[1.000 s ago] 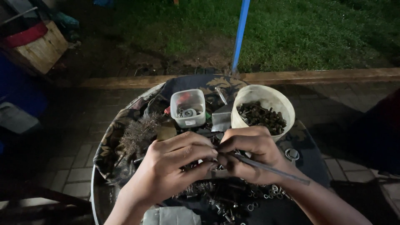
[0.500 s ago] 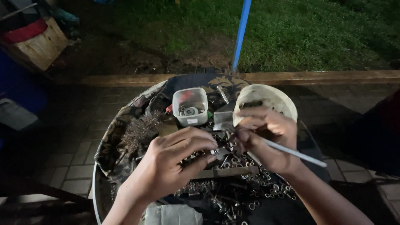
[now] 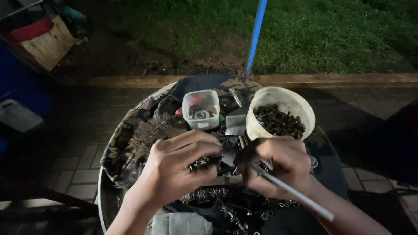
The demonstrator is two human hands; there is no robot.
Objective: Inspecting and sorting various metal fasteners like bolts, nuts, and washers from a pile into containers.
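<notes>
Over the round cluttered bench (image 3: 109,204), the left hand (image 3: 183,167) pinches a small dark metal bolt (image 3: 199,163). The right hand (image 3: 278,165) grips a thin white rod (image 3: 296,196) beside the cream plastic tub of dark screws (image 3: 278,115).

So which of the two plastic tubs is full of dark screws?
The big round cream tub, up beside the right hand. It holds a heap of dark screws. The small square clear tub left of it holds only a few washers.

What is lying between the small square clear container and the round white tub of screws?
In the head view, a flat grey metal piece lies between the small clear container and the white tub, with a slim metal rod just behind it.
</notes>
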